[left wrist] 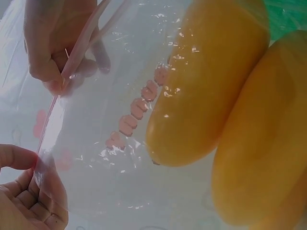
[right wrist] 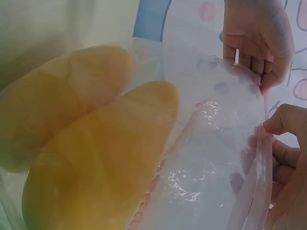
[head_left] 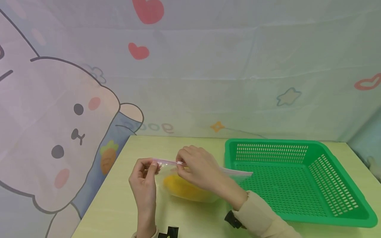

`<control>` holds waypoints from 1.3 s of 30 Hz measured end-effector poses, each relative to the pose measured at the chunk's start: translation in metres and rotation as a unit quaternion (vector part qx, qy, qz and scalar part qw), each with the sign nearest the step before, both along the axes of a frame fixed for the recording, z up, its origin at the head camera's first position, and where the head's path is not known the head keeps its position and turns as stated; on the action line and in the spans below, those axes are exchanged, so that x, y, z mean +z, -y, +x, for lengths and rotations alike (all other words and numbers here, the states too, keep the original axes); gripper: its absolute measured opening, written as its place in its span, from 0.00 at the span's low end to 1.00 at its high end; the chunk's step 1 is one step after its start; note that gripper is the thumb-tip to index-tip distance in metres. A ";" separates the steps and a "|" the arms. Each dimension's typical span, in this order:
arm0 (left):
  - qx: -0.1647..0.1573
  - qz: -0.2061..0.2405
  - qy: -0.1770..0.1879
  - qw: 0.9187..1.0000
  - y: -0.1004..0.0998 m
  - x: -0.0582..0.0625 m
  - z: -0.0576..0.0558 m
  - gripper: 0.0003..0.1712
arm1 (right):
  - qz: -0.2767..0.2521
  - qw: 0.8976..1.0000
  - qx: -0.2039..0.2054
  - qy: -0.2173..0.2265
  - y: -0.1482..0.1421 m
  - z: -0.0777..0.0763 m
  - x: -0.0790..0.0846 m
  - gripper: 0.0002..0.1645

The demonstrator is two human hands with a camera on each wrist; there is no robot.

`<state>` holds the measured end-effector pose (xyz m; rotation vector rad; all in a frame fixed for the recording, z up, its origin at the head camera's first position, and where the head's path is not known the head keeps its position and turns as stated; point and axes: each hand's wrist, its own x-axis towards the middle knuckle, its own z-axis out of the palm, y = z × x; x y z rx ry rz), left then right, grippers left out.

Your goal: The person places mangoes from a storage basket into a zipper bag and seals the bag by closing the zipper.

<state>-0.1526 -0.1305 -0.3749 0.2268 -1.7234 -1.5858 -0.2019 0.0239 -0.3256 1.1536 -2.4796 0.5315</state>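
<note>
A clear zip bag with a pink-edged top hangs between my hands over the table. Inside are smooth, yellow, oblong things like mangoes, lying side by side at the bag's lower part. My left hand pinches the left end of the zip strip between thumb and fingers. Further along the strip, my right hand pinches it right at a small white slider. Pink lettering runs down the bag's side. To the right of the right hand, the strip's far end sticks out.
A green plastic basket with slotted walls stands on the right of the pale table, beside the bag. Behind the table hangs a printed cloth. Black wrist mounts sit near both sleeves.
</note>
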 end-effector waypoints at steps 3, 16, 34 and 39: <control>-0.002 -0.002 -0.003 1.000 0.000 0.000 0.000 0.05 | -0.001 1.000 -0.002 0.005 -0.001 0.001 0.000 0.03; -0.003 0.004 -0.008 1.000 0.001 0.000 0.001 0.05 | -0.008 1.000 -0.003 0.002 -0.007 0.002 0.000 0.02; -0.005 0.009 -0.005 1.000 0.002 -0.001 0.000 0.05 | -0.010 1.000 -0.006 0.002 -0.015 0.000 -0.004 0.02; -0.005 0.012 -0.004 1.000 0.002 -0.001 -0.001 0.05 | -0.012 1.000 -0.005 0.004 -0.018 0.000 -0.006 0.03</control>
